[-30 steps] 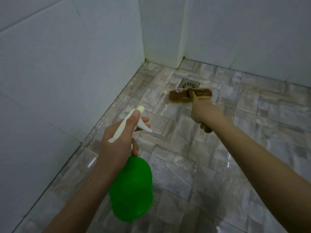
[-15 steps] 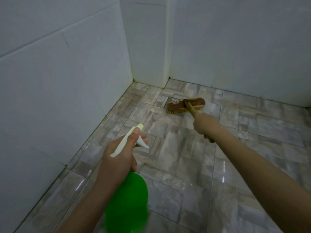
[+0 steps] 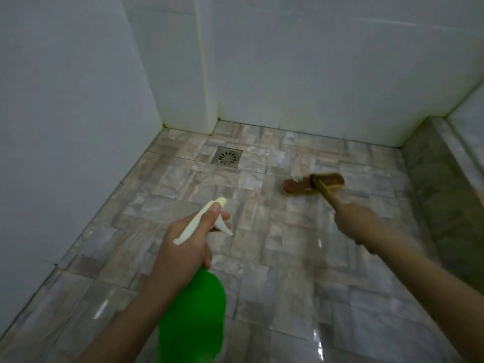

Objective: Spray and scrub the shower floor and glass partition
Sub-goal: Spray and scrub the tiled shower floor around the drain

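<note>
Ideally, the right hand [image 3: 353, 222], fingers wrapped round the brush [image 3: 313, 185] handle, presses bristles flat across the shower floor [image 3: 275, 260] while the left hand [image 3: 183, 247] grips the spray bottle [image 3: 193, 320].

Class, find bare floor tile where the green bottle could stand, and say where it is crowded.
Bare tile lies between the drain and the left wall, and between the spray bottle in the left hand and the right hand. Crowded: around the scrub brush, right of centre.
</note>
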Available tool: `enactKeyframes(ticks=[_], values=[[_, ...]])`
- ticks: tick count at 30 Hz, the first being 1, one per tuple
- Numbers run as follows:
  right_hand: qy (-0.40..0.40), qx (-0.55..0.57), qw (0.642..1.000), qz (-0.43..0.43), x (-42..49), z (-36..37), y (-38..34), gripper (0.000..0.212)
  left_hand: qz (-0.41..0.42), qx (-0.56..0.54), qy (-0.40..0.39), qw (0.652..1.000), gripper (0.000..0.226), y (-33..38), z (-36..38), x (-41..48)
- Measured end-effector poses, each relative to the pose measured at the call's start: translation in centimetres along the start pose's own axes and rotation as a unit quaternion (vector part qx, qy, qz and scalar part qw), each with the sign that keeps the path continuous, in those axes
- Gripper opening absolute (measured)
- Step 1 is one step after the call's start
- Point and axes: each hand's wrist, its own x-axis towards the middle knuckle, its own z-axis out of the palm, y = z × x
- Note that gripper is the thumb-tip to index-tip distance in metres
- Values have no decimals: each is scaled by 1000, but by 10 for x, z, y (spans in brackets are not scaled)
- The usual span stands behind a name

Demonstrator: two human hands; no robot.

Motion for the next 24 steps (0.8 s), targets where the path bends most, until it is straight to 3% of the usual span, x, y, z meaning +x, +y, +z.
enactKeyframes(ticks=[2,7,11,13,19,24], values=[[-4,12,1000,1,3,-7,32,89,11,6,-21,1000,26,1,12,-4],[-115,31,991,58,-72,13,77,90,16,6,-68,998,30,5,39,-9],[-12,73,995,62,-52,20,103,91,10,6,-97,995,24,10,61,-15],[-6,79,993,85,-42,9,120,86,16,21,-114,993,24,10,68,-19],[-156,61,979,120,-133,28,113,79,29,35,-152,987,31,12,82,-32],[-17,78,989,127,-120,44,119,76,35,45,-187,981,28,9,90,-42]])
